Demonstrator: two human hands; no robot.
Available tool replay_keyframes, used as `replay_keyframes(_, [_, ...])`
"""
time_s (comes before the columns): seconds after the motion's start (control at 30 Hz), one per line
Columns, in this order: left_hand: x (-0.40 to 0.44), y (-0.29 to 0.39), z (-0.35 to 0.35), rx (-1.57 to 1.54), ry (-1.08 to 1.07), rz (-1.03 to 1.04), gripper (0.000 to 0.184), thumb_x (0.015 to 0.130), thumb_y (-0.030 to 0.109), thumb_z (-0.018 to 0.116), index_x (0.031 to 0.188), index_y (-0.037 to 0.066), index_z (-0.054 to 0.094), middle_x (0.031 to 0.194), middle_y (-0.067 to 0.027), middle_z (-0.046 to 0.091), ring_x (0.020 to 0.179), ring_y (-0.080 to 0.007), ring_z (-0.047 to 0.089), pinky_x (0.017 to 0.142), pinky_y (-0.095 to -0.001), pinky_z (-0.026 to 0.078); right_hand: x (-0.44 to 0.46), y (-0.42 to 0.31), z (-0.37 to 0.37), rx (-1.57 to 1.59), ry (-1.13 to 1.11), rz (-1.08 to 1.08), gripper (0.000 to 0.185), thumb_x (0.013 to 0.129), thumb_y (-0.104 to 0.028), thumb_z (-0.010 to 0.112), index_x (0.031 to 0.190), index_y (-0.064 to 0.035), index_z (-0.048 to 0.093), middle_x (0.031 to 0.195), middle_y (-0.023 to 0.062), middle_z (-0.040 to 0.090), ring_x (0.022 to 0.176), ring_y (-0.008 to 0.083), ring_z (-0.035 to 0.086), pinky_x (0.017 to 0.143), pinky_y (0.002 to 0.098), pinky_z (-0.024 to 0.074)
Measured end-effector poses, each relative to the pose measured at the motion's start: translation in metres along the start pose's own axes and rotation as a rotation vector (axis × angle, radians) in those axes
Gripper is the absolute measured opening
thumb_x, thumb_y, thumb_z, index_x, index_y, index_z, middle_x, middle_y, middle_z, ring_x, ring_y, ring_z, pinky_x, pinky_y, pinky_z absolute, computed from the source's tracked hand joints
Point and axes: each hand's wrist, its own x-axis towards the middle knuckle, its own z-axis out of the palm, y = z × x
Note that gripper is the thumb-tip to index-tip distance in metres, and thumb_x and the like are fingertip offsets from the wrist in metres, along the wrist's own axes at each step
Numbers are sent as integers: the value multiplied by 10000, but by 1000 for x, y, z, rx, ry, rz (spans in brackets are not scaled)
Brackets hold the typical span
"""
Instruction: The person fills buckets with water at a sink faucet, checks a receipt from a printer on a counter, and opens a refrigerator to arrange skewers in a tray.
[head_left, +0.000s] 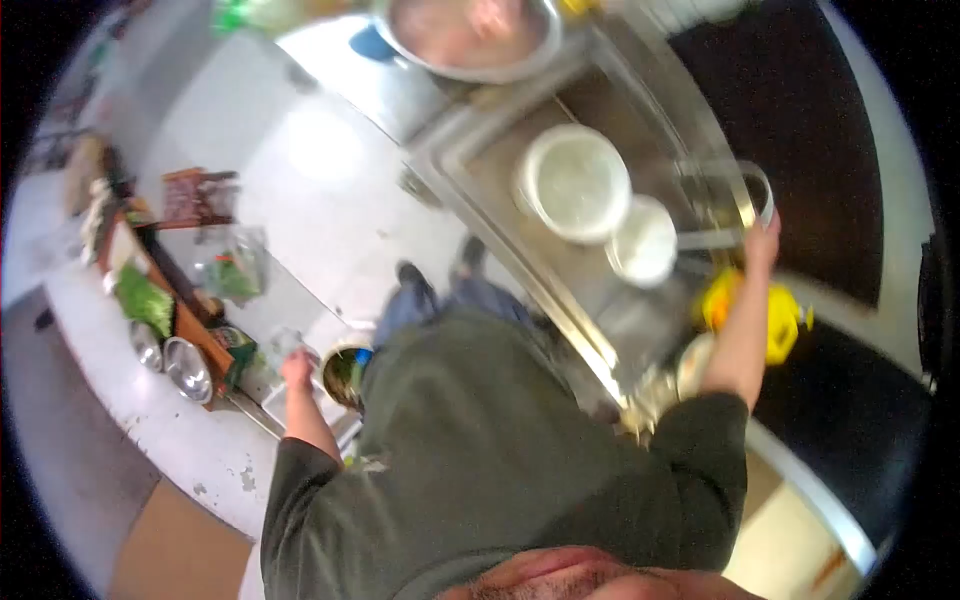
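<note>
My right hand (762,240) reaches to the far side of the sink, its fingers closed round a see-through container with a round rim (764,190). Beside it, a pale bar (710,240) extends over the basin toward a small white tub (643,243). A larger white bucket (577,184) stands against that tub in the metal sink (560,290). Down at my left side, my left hand (297,368) is closed at a blurred, clear plastic item whose kind I cannot make out. Close to this hand is a bucket with dark green contents (344,375).
A large metal bowl with pinkish contents (470,45) sits beyond the sink. Yellow plastic (783,320) lies by my right forearm. At left, metal bowls (187,370) and leafy greens (143,298) rest along a ledge. A small stool (198,197) stands on the floor.
</note>
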Motion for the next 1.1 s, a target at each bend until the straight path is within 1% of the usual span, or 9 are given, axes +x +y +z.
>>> replay_keyframes(0.1, [-20, 51, 1, -180, 70, -219, 244, 821, 220, 551, 783, -14, 613, 639, -72, 593, 577, -143, 563, 517, -272, 446, -4, -19, -19, 98, -151, 263, 499, 907, -188, 412, 1376, -78, 284, 1317, 168, 434, 1159, 335, 457, 953, 392, 369])
replay_keyframes(0.17, [-27, 65, 4, -318, 96, -172, 198, 827, 214, 526, 851, 21, 560, 682, -41, 559, 524, -122, 495, 472, -253, 387, -2, 8, -9, 101, -91, 202, 506, 926, -239, 425, 1385, -89, 271, 1303, 184, 446, 1110, 370, 485, 912, 417, 389])
replay_keyframes(0.23, [-27, 69, 4, -435, 106, -151, 195, 823, 200, 542, 854, 9, 555, 679, -44, 556, 526, -126, 502, 456, -249, 380, -9, -37, -37, 41, -166, 344, 504, 933, -257, 424, 1384, -88, 272, 1280, 184, 472, 1097, 374, 494, 902, 411, 393])
replay_keyframes(0.37, [-31, 63, 4, -388, 114, -126, 233, 819, 169, 531, 836, -50, 609, 689, -101, 589, 577, -173, 563, 531, -300, 470, -5, -27, -20, 103, -52, 276, 451, 931, -206, 428, 1349, -64, 336, 1212, 193, 524, 1059, 334, 527, 868, 393, 416])
replay_keyframes(0.47, [-35, 52, 13, -391, 148, -182, 246, 827, 200, 551, 828, -39, 607, 693, -98, 594, 574, -180, 567, 529, -301, 470, -3, -15, -8, 28, -38, 274, 507, 894, -258, 463, 1343, -74, 316, 1171, 257, 522, 1059, 423, 498, 885, 432, 400])
replay_keyframes(0.73, [-42, -11, 22, -434, 125, -280, 198, 810, 190, 557, 802, -1, 608, 628, -84, 583, 545, -175, 558, 500, -308, 444, -21, -83, -19, -205, -13, 295, 530, 842, -309, 511, 1302, -77, 384, 1310, 171, 401, 1173, 366, 413, 947, 441, 375])
replay_keyframes(0.87, [-39, -52, 24, -559, 123, -329, 208, 797, 183, 544, 758, -12, 605, 648, -91, 591, 546, -183, 570, 497, -316, 457, -40, -133, 16, -576, -14, 81, 483, 806, -268, 556, 1226, -47, 461, 1284, 144, 434, 1154, 339, 434, 942, 434, 380])
replay_keyframes(0.97, [-38, -45, 9, -468, 130, -320, 207, 794, 177, 550, 760, -15, 622, 675, -98, 604, 567, -192, 587, 508, -317, 472, -69, -236, 2, -372, -225, -22, 407, 796, -252, 576, 1135, -29, 540, 1209, 153, 504, 1133, 330, 456, 937, 420, 386])
replay_keyframes(1.1, [-6, -67, -14, -190, 217, -217, 273, 789, 231, 538, 793, -20, 646, 701, -123, 618, 614, -199, 608, 559, -333, 496, -66, -242, 93, -155, -428, -218, 432, 800, -258, 554, 1164, -27, 527, 1195, 184, 521, 1124, 324, 477, 960, 408, 374])
